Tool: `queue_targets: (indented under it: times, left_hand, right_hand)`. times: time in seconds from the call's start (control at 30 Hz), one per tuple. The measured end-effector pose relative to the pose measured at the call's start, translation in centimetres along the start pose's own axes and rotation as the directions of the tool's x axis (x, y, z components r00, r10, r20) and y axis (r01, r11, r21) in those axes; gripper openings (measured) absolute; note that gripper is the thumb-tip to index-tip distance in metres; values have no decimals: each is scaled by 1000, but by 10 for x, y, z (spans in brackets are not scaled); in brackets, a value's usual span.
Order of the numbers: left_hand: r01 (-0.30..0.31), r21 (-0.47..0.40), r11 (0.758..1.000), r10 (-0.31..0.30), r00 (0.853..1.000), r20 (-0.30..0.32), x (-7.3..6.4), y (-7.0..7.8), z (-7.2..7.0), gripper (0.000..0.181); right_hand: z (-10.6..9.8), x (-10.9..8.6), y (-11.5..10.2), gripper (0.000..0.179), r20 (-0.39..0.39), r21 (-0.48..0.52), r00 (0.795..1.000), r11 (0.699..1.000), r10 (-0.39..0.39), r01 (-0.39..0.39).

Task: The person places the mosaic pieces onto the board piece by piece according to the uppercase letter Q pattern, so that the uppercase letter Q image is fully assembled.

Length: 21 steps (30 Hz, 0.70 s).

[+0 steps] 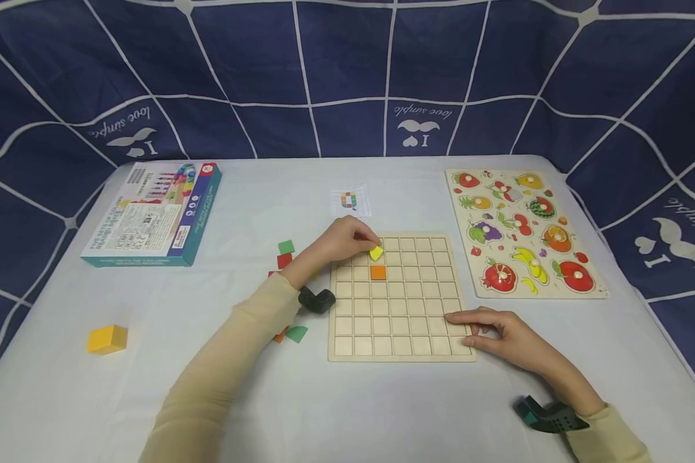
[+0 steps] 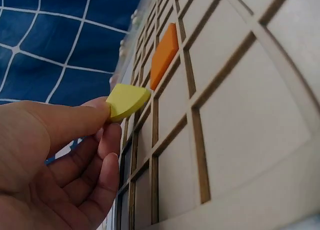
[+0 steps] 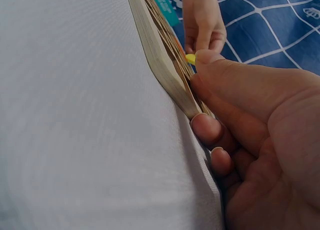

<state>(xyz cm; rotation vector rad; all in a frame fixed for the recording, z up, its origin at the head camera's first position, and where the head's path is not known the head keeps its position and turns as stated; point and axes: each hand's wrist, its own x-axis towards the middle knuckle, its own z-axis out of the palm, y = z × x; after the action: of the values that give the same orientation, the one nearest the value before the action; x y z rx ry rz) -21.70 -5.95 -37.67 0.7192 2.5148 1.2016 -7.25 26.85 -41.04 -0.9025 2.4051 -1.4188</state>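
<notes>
My left hand (image 1: 347, 241) pinches a yellow quarter-round tile (image 2: 126, 101) between thumb and forefinger. The tile is tilted, over the upper left part of a wooden grid board (image 1: 405, 308). In one cell just below lies an orange square tile (image 1: 378, 272), also seen in the left wrist view. My right hand (image 1: 498, 331) rests at the board's right edge, with fingertips on the wood near the lower corner. In the right wrist view its thumb and fingers (image 3: 207, 127) touch the board's edge, and nothing is lifted.
Green and red tiles (image 1: 286, 247) lie left of the board, partly hidden by the left arm. A green piece (image 1: 296, 333) lies lower. A pattern card (image 1: 350, 200) sits behind. Around are a fruit puzzle (image 1: 521, 231), a game box (image 1: 150, 212) and a yellow block (image 1: 107, 339).
</notes>
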Motion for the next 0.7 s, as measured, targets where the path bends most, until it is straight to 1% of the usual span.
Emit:
queue_targets:
  times: [0.13,0.33,0.4,0.47,0.6,0.7]
  left_hand:
    - [-25,30,999,25,1000,9,3,1,3,7]
    - [-7,31,999,6,1000,15,3,0,2,3]
    - [-13,35,999,12,999,35,4,-1,1,5]
    - [-32,41,999,29,997,65,4,0,-1,7]
    - [-71,57,996,64,990,124,7,3,-4,9]
    - [-74,55,996,67,991,120,6,4,-1,8]
  right_hand:
    - [0,0,1,43,0,2,1000,1000,-1,1]
    - [0,0,1,43,1,0,1000,1000,-8,8]
    - [0,1,0,42,0,-2,1000,1000,0,0]
    - [0,1,0,41,-1,0,1000,1000,12,-12]
    - [1,0,-1,40,-5,5,1000,1000,31,-31]
    - [1,0,-1,39,-8,5,1000,1000,28,-28]
